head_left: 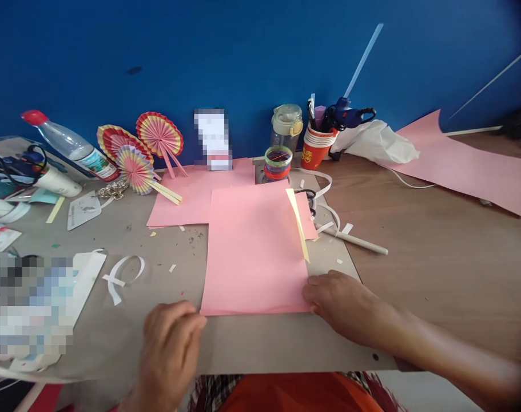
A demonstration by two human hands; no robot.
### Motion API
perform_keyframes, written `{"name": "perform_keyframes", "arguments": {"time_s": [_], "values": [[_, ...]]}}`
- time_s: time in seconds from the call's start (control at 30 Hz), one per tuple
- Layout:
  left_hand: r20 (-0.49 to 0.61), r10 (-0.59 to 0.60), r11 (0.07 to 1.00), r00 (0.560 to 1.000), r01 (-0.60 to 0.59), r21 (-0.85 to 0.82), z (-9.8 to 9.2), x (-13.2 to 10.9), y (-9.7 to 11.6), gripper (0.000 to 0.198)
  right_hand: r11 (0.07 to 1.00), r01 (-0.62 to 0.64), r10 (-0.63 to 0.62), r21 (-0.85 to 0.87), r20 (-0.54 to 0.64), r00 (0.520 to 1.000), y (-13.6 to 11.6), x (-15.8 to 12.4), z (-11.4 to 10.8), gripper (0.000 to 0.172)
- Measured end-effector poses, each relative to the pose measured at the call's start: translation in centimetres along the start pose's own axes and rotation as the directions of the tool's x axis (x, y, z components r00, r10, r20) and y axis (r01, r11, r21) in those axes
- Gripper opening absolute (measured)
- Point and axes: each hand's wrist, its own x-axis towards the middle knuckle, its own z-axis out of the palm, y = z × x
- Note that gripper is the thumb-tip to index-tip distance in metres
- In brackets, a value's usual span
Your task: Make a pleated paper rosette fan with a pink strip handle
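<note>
A pink paper sheet [254, 252] lies in front of me, its near edge slightly raised as a narrow strip. Bent fingers of my left hand [170, 343] close at the sheet's near left corner. My right hand [341, 303] pinches the near part of its right edge, fingers pressed together. A thin yellow paper strip [298, 226] rests along the upper right side of the sheet. Beneath and behind it lies more pink paper [178, 197]. The handles of a dark pair of scissors [310, 200] peek out at the right, partly covered.
Folded paper fans [159, 134] and a red-capped bottle [80, 146] lean at the back left. Behind the sheet stand a phone [213, 140], tape rolls [278, 163], a clear bottle [286, 123] and red paper cups [317, 146]. White strips [123, 277] and a pale rod [358, 240] lie around.
</note>
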Motion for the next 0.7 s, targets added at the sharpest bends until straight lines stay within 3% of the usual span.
{"name": "perform_keyframes", "arguments": {"time_s": [0.03, 0.1, 0.2, 0.37, 0.5, 0.57, 0.7], "values": [[0.008, 0.084, 0.993, 0.996, -0.083, -0.079, 0.3, 0.0, 1.0, 0.027, 1.0, 0.02, -0.021, 0.011, 0.057, 0.998, -0.1, 0.0, -0.2, 0.014], [0.16, 0.208, 0.969, 0.965, -0.181, -0.168, 1.2, 0.4, 2.7, 0.034, 1.0, 0.019, -0.021, 0.019, 0.144, 0.989, -0.3, 0.1, -0.6, 0.015], [0.263, 0.267, 0.957, 0.927, -0.224, -0.183, 2.6, 1.4, 4.0, 0.033, 0.999, -0.037, 0.037, -0.007, 0.124, 0.992, -0.6, 0.0, -0.7, 0.014], [0.346, 0.271, 0.958, 0.898, -0.217, -0.185, 3.3, 2.0, 4.0, 0.03, 0.999, -0.014, 0.02, -0.046, 0.115, 0.993, -0.8, -0.3, -0.4, 0.011], [0.309, 0.322, 0.942, 0.895, -0.268, -0.204, 3.3, 2.1, 3.7, 0.033, 0.997, -0.028, 0.036, -0.069, 0.124, 0.992, -0.7, -1.0, -0.8, 0.009], [0.283, 0.346, 0.933, 0.894, -0.295, -0.208, 3.4, 2.3, 3.6, 0.033, 0.998, -0.022, 0.026, -0.065, 0.061, 0.998, -1.0, -1.4, -1.4, 0.009], [0.251, 0.359, 0.929, 0.899, -0.318, -0.189, 3.8, 2.5, 3.4, 0.03, 0.981, 0.192, -0.192, -0.013, -0.104, 0.976, -2.6, -1.6, -1.7, 0.013]]}}
